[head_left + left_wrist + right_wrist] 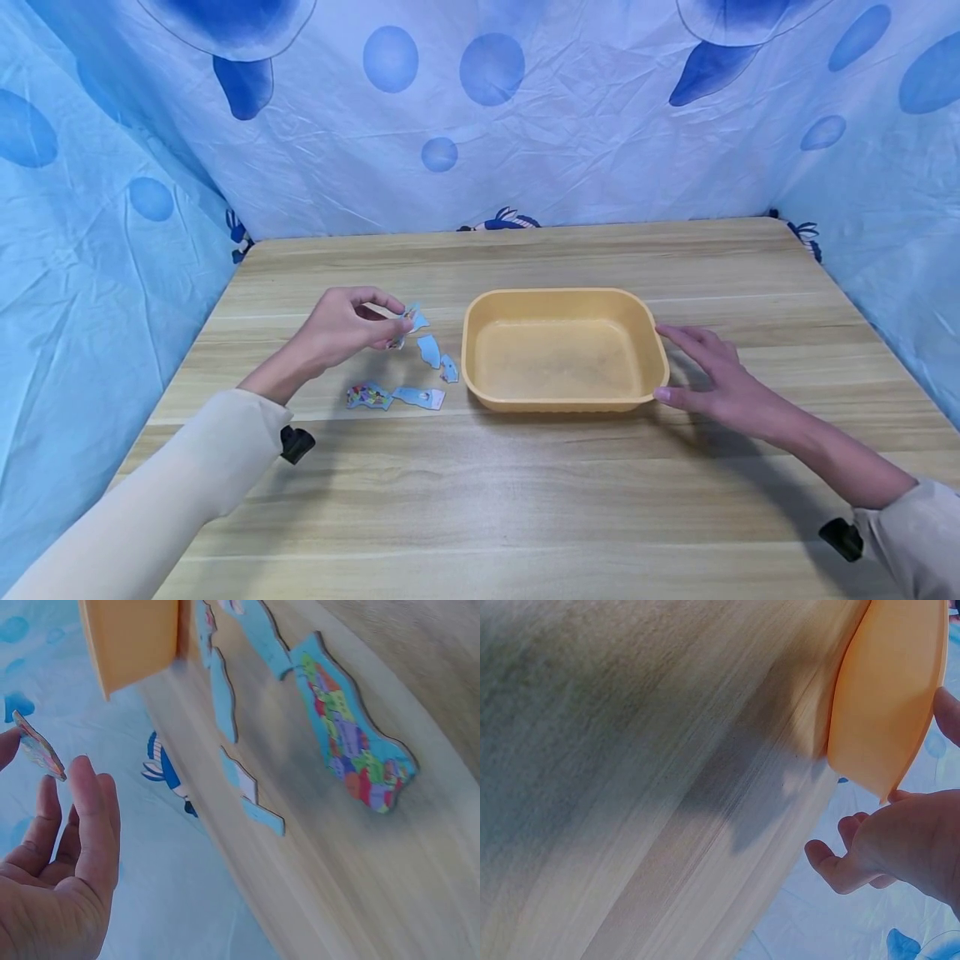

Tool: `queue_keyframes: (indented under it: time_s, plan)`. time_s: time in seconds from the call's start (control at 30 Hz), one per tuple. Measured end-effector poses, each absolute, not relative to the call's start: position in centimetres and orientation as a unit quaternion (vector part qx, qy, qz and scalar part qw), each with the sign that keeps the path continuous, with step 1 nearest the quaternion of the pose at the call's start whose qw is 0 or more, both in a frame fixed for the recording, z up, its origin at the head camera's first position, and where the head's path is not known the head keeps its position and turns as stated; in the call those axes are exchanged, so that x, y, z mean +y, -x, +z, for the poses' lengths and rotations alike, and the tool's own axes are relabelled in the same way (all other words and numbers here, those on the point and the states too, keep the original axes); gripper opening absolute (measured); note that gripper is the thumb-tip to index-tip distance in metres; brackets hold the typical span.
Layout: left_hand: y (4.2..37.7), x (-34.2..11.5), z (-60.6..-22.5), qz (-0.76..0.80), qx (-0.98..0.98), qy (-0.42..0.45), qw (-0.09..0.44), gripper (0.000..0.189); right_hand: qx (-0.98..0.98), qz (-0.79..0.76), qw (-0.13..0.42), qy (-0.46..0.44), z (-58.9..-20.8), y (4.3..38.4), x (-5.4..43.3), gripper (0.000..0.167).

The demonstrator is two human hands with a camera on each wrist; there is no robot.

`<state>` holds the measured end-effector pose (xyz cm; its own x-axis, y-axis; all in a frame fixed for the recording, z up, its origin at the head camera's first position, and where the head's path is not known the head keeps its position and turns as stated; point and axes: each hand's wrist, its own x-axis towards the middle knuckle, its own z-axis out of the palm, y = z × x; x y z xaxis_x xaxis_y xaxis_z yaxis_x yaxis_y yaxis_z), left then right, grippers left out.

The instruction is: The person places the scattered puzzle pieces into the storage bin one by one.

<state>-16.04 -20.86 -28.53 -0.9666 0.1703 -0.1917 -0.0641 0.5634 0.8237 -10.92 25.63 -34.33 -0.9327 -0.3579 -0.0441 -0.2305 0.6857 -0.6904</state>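
My left hand (341,332) is raised over the table, left of the bin, and pinches a small jigsaw puzzle piece (39,748) between thumb and fingers. The piece is thin and patterned, with a wavy edge. Below and beside this hand lie several flat pieces, among them a multicoloured piece (368,395), a light-blue piece with a pale end (418,397) and a plain blue piece (429,351). Fingertips of my right hand (712,383) rest at the right rim of a yellow plastic bin (558,406), its thumb near the front corner and its fingers extended.
The bin stands mid-table on a wood-grain tabletop (480,500); its inside floor shows bare. Blue curtains (480,175) with bubble prints hang along the back and both sides. A black clip (297,444) sits by the left cuff, another (842,539) by the right cuff.
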Motion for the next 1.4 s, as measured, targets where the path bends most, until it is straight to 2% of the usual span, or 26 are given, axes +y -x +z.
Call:
queue_keyframes:
  time_s: [0.9,1.4]
  plan:
    - [17.9,-14.7,-26.3,0.461,0.871,-0.11,0.131,0.032,0.915,-0.359,0.092,0.159,-34.3,10.9,25.7,0.082]
    - [18.6,-12.1,-26.9,0.447,0.874,-0.143,0.126,0.022,0.912,-0.366,0.087,0.165,-34.3,10.8,25.7,0.082]
